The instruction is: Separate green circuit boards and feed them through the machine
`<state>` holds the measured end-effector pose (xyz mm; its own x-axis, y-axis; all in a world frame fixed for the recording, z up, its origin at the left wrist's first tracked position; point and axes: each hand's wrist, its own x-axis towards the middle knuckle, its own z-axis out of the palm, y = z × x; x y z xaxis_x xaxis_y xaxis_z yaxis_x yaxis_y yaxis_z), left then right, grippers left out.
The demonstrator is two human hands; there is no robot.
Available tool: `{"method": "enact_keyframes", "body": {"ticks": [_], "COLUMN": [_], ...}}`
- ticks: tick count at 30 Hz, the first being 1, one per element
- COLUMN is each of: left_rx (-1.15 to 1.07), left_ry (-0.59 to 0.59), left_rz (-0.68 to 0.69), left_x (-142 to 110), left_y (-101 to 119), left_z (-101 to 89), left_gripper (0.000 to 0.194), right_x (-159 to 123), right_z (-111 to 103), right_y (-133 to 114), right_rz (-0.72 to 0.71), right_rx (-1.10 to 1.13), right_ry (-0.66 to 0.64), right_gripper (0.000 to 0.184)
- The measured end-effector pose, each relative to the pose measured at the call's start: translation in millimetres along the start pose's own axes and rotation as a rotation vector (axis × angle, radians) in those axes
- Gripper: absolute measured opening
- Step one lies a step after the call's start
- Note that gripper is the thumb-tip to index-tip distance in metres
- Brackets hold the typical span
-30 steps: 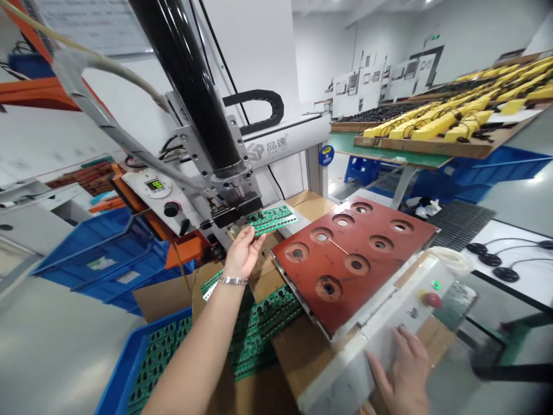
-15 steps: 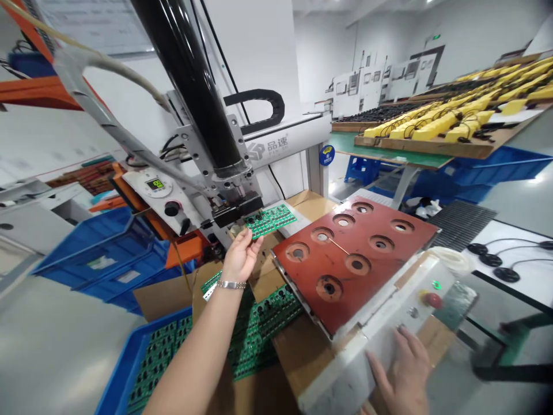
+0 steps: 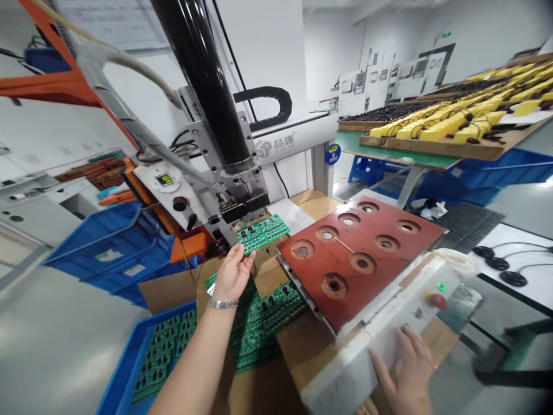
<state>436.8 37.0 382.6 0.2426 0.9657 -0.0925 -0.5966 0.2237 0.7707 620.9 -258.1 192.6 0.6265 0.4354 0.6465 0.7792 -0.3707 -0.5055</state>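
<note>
My left hand (image 3: 233,272) reaches forward and pinches the near corner of a green circuit board (image 3: 262,231). It holds the board just below the black head of a machine (image 3: 244,206) on a thick black column. My right hand (image 3: 409,369) lies flat, fingers spread, on the white control box (image 3: 389,328) at the front of the machine, close to a small round button. A red mushroom button (image 3: 436,300) and a green light sit further right on that box. A red plate (image 3: 358,253) with several round holes lies between the hands.
Several green boards lie stacked on cardboard (image 3: 268,314) and in a blue bin (image 3: 151,357) under my left arm. More blue bins (image 3: 108,253) stand at left. Benches with yellow parts (image 3: 453,124) fill the back right. Black cabled discs (image 3: 496,265) lie on a white table at right.
My left hand has drawn the green board back from under the machine head toward me and slightly left. The right hand has stayed on the control box.
</note>
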Motion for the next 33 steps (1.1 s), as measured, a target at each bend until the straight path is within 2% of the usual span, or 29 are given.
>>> {"method": "enact_keyframes", "body": {"ticks": [11, 15, 20, 26, 33], "left_rx": [-0.025, -0.023, -0.033, -0.04, -0.024], "left_ry": [-0.018, -0.023, -0.017, -0.033, -0.043], "left_rz": [0.001, -0.001, 0.013, 0.019, 0.005], "left_x": [7.0, 7.1, 8.1, 6.7, 4.9], "left_y": [2.2, 2.5, 2.7, 2.7, 2.5], "left_z": [19.7, 20.0, 20.4, 22.3, 16.3], "left_gripper": [0.006, 0.008, 0.005, 0.013, 0.009], "right_x": [0.0, -0.8, -1.2, -0.9, -0.1], "right_z": [-0.1, 0.4, 0.3, 1.3, 0.6], "right_y": [0.6, 1.1, 1.2, 1.6, 0.1], "right_rz": [0.016, 0.025, 0.032, 0.028, 0.022], "right_rx": [0.003, -0.004, -0.002, -0.002, 0.006], "right_ry": [-0.012, -0.027, -0.035, -0.023, -0.018], "right_gripper": [0.066, 0.07, 0.067, 0.069, 0.068]}}
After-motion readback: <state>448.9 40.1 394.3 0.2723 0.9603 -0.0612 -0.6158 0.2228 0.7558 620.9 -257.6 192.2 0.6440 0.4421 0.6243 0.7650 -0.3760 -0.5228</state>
